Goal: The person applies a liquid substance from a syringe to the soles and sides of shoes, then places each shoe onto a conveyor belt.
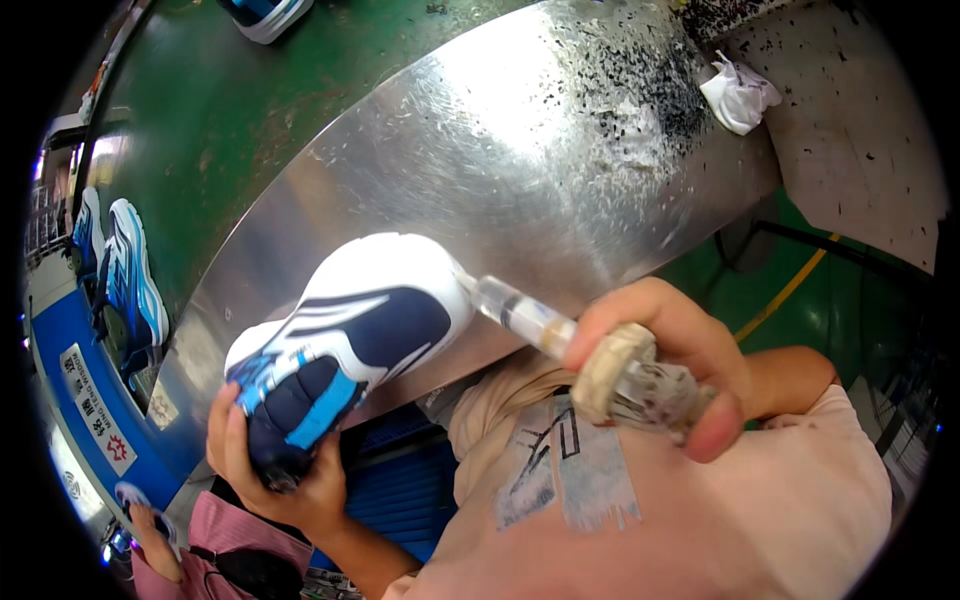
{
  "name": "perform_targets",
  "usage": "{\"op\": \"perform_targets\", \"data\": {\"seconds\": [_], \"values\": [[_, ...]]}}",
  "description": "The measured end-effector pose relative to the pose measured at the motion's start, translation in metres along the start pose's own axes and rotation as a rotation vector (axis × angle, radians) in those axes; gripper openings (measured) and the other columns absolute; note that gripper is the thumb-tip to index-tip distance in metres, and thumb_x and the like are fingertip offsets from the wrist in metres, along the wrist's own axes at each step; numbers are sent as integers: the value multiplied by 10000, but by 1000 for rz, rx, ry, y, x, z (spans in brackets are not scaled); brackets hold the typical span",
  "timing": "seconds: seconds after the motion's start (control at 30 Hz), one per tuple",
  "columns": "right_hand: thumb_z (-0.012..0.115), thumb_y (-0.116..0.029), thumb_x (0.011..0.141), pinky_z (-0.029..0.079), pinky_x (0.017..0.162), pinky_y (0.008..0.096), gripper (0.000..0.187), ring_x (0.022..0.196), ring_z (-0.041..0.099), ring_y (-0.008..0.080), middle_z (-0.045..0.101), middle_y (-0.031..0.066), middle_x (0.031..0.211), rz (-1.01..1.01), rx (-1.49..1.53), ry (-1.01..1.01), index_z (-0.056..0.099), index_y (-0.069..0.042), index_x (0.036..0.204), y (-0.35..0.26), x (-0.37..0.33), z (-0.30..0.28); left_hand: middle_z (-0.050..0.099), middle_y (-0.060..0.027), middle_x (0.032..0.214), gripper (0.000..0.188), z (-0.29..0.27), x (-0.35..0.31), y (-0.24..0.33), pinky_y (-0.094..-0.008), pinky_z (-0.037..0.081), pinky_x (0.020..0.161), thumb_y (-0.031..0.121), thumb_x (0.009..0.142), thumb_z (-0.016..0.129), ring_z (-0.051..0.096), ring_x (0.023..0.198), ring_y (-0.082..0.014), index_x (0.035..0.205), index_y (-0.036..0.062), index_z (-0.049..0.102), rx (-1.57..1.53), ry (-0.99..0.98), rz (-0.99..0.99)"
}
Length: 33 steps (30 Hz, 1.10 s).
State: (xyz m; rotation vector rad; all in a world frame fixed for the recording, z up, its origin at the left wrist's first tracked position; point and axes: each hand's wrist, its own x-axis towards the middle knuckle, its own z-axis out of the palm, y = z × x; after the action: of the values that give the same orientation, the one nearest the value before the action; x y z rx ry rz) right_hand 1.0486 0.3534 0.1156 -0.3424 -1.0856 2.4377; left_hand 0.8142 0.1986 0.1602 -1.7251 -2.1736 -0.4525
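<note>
My left hand (318, 497) grips a running shoe (410, 325) by its heel end, fingers wrapped round the collar. The shoe is tilted, its white sole with navy and striped patches turned up, and its navy and light-blue upper facing me. In my right hand (690, 325) is a clear syringe (525, 316), its rear end wrapped in a worn, cream-coloured covering. The thumb lies at the plunger end. The narrow tip of the syringe meets the white sole edge at the shoe's right end; whether it touches or stops just short, I cannot tell.
Beneath the shoe lies a scratched metal tabletop (420, 190), spotted with black and white residue. A crumpled white cloth (738, 95) sits at its far right. Blue shoes (130, 270) stand at left near a blue machine (100, 390). A co-worker's pink sleeve (265, 530) shows lower left.
</note>
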Motion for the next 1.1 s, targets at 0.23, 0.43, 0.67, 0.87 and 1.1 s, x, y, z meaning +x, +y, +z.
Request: {"op": "perform_targets", "data": {"seconds": [0.23, 0.43, 0.67, 0.87, 1.1], "values": [[594, -437, 810, 435, 727, 248, 654, 883, 511, 119, 526, 97, 1034, -292, -120, -34, 358, 36, 1195, 78, 102, 115, 564, -75, 872, 687, -48, 89, -183, -253, 451, 742, 78, 426, 831, 557, 809, -155, 1033, -3, 519, -402, -424, -195], [613, -429, 797, 446, 613, 219, 640, 748, 549, 103, 570, 88, 953, -326, -366, -52, 373, 15, 1190, 78, 102, 129, 545, -27, 826, 676, -45, 119, -206, -215, 440, 707, 180, 436, 850, 539, 775, -107, 992, 5, 508, -590, -602, -251], [618, -452, 781, 429, 596, 222, 617, 719, 529, 116, 564, 81, 932, -566, -802, 246, 411, -30, 1181, 21, 132, 114, 559, -60, 949, 664, -39, 216, -274, -272, 420, 793, 210, 525, 791, 535, 870, -158, 1078, 3, 489, -784, -271, -481], [695, -345, 734, 468, 661, 288, 560, 782, 583, 194, 589, 117, 965, -439, -1140, 459, 471, -60, 1161, 17, 140, 124, 552, -157, 1114, 697, 1, 319, -292, -323, 412, 868, 187, 612, 699, 534, 1033, -269, 1255, 163, 430, -366, -64, -534], [730, -321, 696, 438, 578, 274, 552, 655, 544, 189, 578, 105, 911, -461, -1232, 434, 494, -65, 1124, 26, 157, 131, 508, -202, 1159, 594, -6, 293, -334, -354, 450, 889, 145, 833, 587, 517, 1069, -266, 1331, 51, 277, -1204, 64, -607]]}}
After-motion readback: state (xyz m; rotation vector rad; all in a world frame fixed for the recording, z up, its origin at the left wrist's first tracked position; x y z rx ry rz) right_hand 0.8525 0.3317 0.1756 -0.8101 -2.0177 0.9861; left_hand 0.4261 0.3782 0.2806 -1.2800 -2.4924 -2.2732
